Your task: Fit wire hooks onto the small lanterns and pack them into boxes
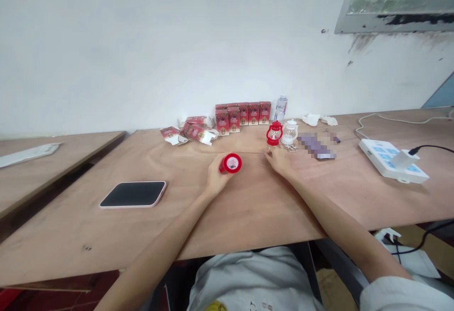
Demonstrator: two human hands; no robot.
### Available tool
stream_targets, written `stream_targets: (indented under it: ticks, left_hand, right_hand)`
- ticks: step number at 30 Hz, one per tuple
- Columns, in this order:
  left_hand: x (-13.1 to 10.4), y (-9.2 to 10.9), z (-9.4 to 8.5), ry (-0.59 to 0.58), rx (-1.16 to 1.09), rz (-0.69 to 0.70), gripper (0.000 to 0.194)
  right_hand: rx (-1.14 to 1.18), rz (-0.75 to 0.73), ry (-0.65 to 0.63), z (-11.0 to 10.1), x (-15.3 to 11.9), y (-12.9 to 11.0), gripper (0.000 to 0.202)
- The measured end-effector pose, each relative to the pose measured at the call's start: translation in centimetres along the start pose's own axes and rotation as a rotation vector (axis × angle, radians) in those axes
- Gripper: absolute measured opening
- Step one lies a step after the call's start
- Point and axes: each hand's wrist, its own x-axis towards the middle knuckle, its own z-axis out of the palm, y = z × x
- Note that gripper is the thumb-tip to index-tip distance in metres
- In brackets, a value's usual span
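My left hand (215, 178) is wrapped round a small red lantern (232, 163), tipped so that its round base with a printed label faces me. My right hand (278, 160) rests low over the table, thumb and fingers pinched together at a thin, light chain (261, 161) that trails on the wood. Just beyond that hand stand another red mini lantern (274, 133) and a white mini lantern (290, 132), both upright. Small metal rings or chains (291, 148) lie by the white one.
Red printed boxes (233, 120) stand by the wall, with opened boxes (198, 132) left of them. A bottle (281, 108) and crumpled tissue (311, 119) are behind. A phone (134, 194) lies left, a blurred purple item (315, 146) and a power strip (386, 159) right.
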Motion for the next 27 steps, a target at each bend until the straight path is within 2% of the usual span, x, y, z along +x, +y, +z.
stream_targets:
  ticks: [6,10,12,16,21,25,27]
  left_hand:
    - [0.3,0.6,-0.5,-0.015,0.065,0.081,0.043]
    - [0.2,1.3,-0.5,-0.037,0.108,0.124,0.037]
    - [0.1,1.5,-0.5,-0.047,0.183,0.129,0.033]
    - [-0.3,1.6,-0.4,-0.071,0.360,0.127,0.032]
    - [-0.3,1.3,-0.6,-0.037,0.238,0.069,0.047]
    - [-0.1,1.2,-0.9,-0.116,0.216,0.132,0.042]
    - [-0.1,1.3,-1.0,-0.115,0.270,0.155,0.041]
  right_hand:
    - [0.296,-0.058,0.023,0.7,-1.7,-4.1,0.022]
    - [0.779,-0.116,0.073,0.9,-4.0,-7.6,0.016]
    - [0.888,-0.116,0.047,0.9,-5.0,-8.8,0.015]
    - [0.832,-0.080,0.050,0.9,-6.0,-9.5,0.016]
    - [0.744,-0.156,0.053,0.1,-5.8,-9.3,0.009]
    - [0.735,-0.182,0.048,-0.1,-5.6,-9.2,0.007]
    - [0.771,-0.172,0.043,0.0,-5.6,-9.1,0.006]
